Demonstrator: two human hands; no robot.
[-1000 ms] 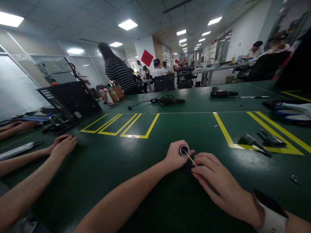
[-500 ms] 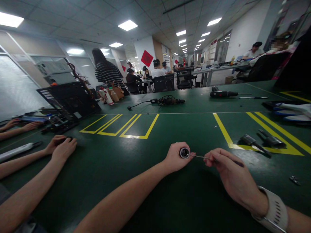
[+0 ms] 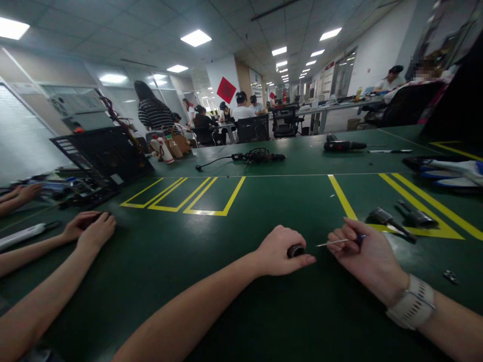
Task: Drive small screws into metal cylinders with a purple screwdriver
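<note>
Cylinder: small, dark, clamped in left hand, low over green worktop.
Change: thin probe now withdrawn from cylinder's opening, tip just beside it; insertion step apparently over.
Right hand: fingers pinched together on probe, wrist resting on worktop.

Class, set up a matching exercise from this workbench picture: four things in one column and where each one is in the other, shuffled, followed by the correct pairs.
Things
1. small black cylinder
2. thin screwdriver
3. open black computer case
4. black power tool

Places
A. far side of the green table, towards the right
B. in the left hand
C. at the table's left edge
D. in the right hand

Pairs: 1-B, 2-D, 3-C, 4-A
</note>
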